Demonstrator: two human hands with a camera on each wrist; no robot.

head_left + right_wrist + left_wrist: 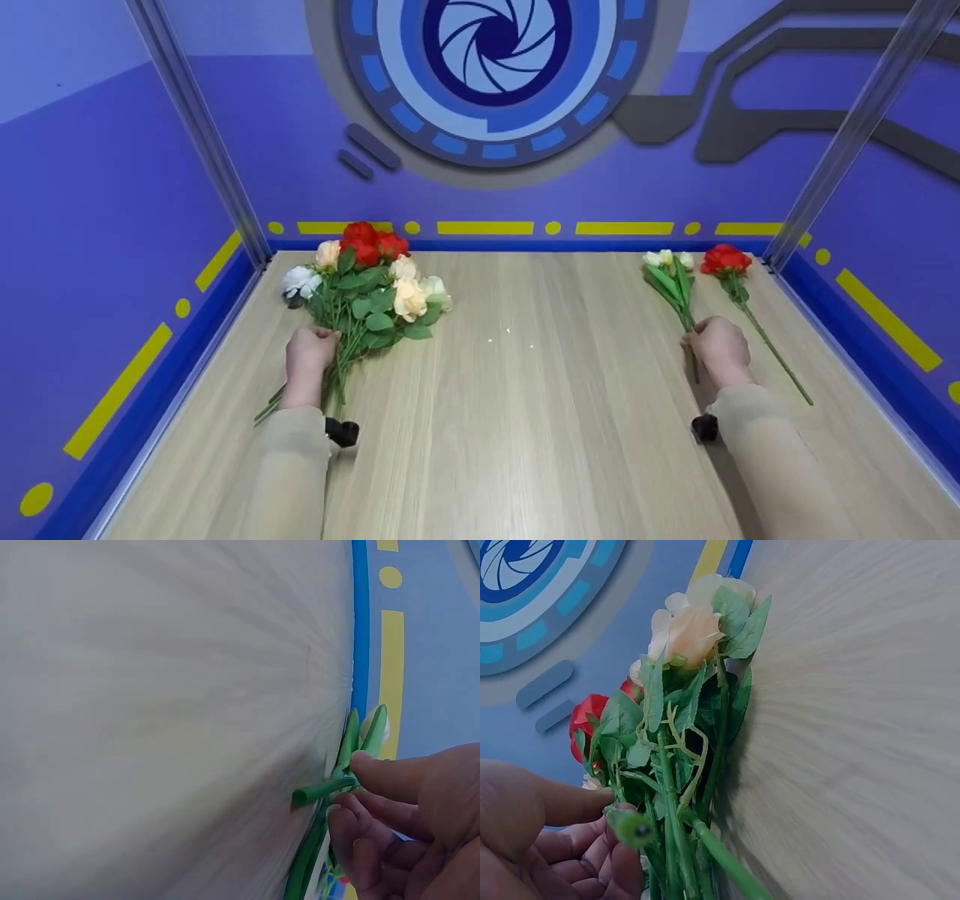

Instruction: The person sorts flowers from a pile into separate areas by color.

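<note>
1 green stem point(628, 828) pinched in left fingers point(626, 868) | right fingers point(346, 831) pinching probable white tulip stem point(322, 792)

Purple-blue walls point(262, 112) with yellow dashes point(485, 228) border a pale wood-grain tabletop point(517, 420).

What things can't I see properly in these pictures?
Head view: the pale specks are too small to identify.
Head view: left fingers hide part of the bunched stems.
Left wrist view: leaves partly hide the red flowers.
Right wrist view: a leaf partly covers a white bloom.
</note>
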